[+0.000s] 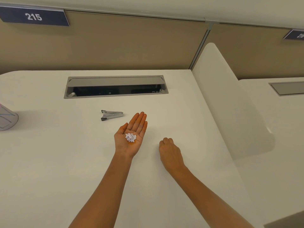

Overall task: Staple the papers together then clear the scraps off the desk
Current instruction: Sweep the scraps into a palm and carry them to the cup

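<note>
Scraps (130, 137) lie in left hand (137, 128) — flat (right hand (170, 151) fisted).

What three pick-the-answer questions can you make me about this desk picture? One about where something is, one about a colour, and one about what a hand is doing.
1. Where are the little paper scraps?
A) inside the desk slot
B) in the palm of the left hand
C) stuck on the wall

2. What colour is the stapler?
A) red
B) green
C) silver

3. How is the right hand?
A) fingers curled under
B) flat, palm up
C) gripping the stapler

Answers:
1 B: the scraps sit in a small heap on the upturned palm.
2 C: it is shiny metal with dark tips.
3 A: its knuckles show, its fingers are tucked under, and nothing is seen in it.
</note>
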The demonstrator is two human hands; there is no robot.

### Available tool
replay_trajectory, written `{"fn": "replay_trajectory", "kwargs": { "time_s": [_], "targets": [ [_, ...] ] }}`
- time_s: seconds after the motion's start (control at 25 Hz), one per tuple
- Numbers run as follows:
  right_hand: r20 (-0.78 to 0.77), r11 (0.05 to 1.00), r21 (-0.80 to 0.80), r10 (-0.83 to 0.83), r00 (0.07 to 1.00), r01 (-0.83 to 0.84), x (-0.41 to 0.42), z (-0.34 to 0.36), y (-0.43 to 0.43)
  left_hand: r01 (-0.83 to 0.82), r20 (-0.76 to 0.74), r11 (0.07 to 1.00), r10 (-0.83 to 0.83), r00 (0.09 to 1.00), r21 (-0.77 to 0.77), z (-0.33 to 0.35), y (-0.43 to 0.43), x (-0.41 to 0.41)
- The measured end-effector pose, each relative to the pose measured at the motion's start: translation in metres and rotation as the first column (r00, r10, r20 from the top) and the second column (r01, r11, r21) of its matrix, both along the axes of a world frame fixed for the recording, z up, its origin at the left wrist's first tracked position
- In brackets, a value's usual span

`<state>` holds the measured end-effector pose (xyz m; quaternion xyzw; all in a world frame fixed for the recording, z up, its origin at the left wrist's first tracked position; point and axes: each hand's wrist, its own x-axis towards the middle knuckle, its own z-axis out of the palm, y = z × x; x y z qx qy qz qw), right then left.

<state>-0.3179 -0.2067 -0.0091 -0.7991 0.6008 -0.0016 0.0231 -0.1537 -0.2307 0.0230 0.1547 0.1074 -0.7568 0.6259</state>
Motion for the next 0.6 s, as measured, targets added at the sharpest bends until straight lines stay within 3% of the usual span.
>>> {"fn": "replay_trajectory", "kwargs": {
  "time_s": [0.12,0.2,0.24,0.28,0.36,0.4,0.48,0.6],
  "targets": [
    [0.031,0.997,0.036,-0.074,0.997,0.073,0.004,0.005,-0.01,0.002,-0.002,1.0,-0.002,1.0,0.003,-0.001,-0.002,0.0],
    [0.245,0.94,0.205,-0.32,0.915,0.274,-0.009,0.007,-0.027,-0.003,0.002,1.0,0.003,1.0,0.002,-0.001,-0.001,0.002],
    [0.4,0.846,0.368,-0.518,0.756,0.386,-0.018,0.01,-0.035,-0.006,0.006,1.0,0.006,1.0,0.001,-0.001,-0.001,0.004],
    [0.513,0.73,0.541,-0.68,0.524,0.419,-0.026,0.013,-0.041,-0.004,0.008,1.0,0.004,1.0,0.0,-0.001,-0.001,0.005],
    [0.597,0.588,0.752,-0.799,0.071,0.298,-0.042,0.02,-0.046,-0.001,0.012,1.0,0.001,1.0,-0.006,-0.002,-0.001,0.006],
    [0.592,0.57,0.798,-0.802,-0.077,0.198,-0.046,0.024,-0.047,-0.003,0.013,1.0,0.003,1.0,-0.012,-0.001,-0.001,0.006],
    [0.566,0.566,0.821,-0.793,-0.226,0.07,-0.048,0.034,-0.047,0.0,0.005,1.0,0.0,1.0,-0.007,-0.003,-0.001,0.005],
    [0.593,0.613,0.79,-0.769,-0.24,-0.01,-0.037,0.054,-0.044,0.009,0.004,1.0,-0.009,1.0,0.009,-0.004,-0.003,0.0]
  ]
}}
